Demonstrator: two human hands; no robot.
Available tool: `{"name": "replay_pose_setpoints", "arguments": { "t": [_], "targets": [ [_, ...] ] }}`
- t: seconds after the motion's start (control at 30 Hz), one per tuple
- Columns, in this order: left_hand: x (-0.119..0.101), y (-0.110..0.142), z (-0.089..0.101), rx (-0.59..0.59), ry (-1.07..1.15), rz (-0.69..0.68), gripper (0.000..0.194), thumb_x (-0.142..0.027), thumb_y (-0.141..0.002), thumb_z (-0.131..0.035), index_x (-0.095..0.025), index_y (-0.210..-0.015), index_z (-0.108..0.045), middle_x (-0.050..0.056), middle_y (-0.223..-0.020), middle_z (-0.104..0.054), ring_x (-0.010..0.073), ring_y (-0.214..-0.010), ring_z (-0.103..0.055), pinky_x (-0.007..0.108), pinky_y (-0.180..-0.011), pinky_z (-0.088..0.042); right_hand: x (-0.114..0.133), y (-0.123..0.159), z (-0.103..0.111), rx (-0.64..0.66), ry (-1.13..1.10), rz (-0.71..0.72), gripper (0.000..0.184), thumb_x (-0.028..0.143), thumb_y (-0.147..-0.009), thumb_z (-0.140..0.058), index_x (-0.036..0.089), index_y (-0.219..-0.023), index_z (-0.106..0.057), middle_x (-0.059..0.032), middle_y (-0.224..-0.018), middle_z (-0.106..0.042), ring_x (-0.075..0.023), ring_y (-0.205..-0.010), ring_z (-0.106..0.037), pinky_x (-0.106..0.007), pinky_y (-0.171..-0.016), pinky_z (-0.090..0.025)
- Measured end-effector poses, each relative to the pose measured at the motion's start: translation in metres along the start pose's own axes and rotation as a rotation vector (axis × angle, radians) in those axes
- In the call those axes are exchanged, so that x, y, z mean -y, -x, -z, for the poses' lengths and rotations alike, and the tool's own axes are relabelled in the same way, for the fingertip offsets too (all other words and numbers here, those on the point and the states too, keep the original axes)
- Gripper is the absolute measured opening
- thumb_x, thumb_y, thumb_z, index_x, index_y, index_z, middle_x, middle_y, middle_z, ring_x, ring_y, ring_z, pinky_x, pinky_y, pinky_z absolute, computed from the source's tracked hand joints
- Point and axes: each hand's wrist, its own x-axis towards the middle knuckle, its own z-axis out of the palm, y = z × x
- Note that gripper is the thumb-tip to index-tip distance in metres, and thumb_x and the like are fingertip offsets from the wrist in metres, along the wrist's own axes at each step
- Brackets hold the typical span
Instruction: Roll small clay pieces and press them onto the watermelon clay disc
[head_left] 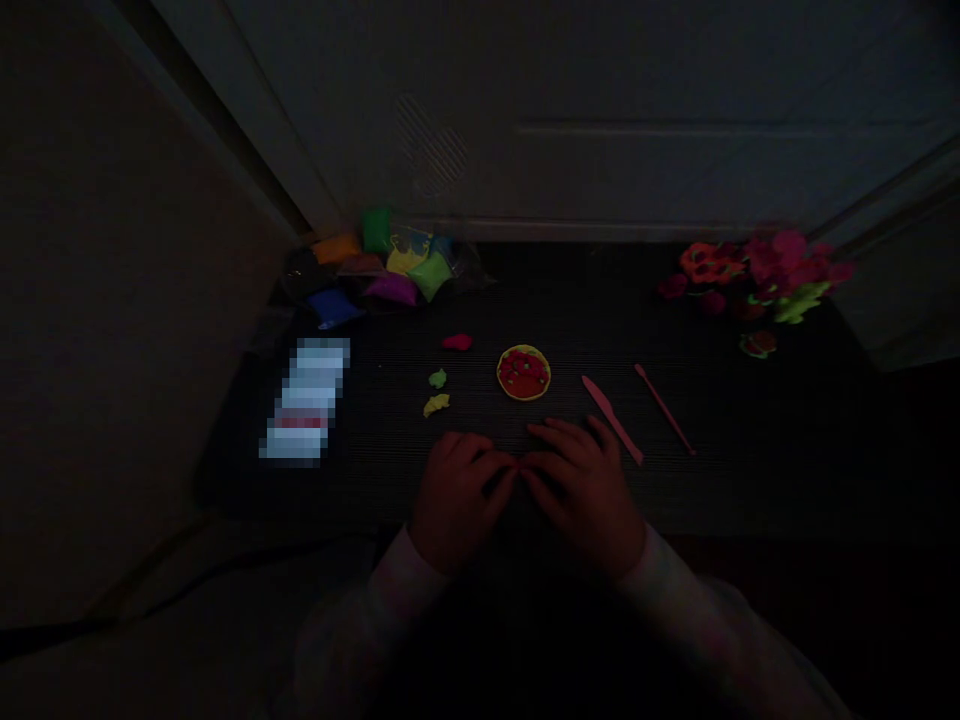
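Note:
My left hand [459, 492] and my right hand [581, 495] meet at the fingertips above the dark table's near side. Each pinches thumb against index finger; a tiny reddish bit may sit between them, too dark and small to name. The other right fingers stretch out loosely. Just beyond the hands lies a round clay pizza [523, 374] with a yellow rim and red and green topping. Left of it are a red clay lump [457, 342], a green clay bit [437, 379] and a yellow clay bit [436, 404]. A pink plastic knife [612, 419] lies beside my right hand.
A thin pink modelling tool [664, 408] is right of the knife. Bagged coloured clay [394, 290] is piled back left, near a lit, blurred phone screen [306, 400]. Bright clay shapes [780, 270] cluster back right, with a small clay piece [758, 345] in front. A pale panel [637, 180] stands behind.

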Motion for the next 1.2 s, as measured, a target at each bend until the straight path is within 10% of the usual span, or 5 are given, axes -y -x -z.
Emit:
{"name": "replay_pose_setpoints", "arguments": {
  "t": [1.2],
  "targets": [
    [0.0071, 0.0007, 0.0036, -0.061, 0.053, -0.029, 0.007, -0.019, -0.073, -0.056, -0.018, -0.077, -0.062, 0.001, -0.072, -0.056, 0.0143, -0.072, -0.048, 0.029, -0.067, -0.041, -0.0003, 0.0013, 0.0005, -0.034, -0.021, -0.021, 0.007, 0.023, -0.075, -0.053, 0.023, -0.078, -0.06, -0.0023, -0.105, -0.059, -0.0209, -0.104, -0.047, -0.047, -0.094, -0.021]
  ]
}}
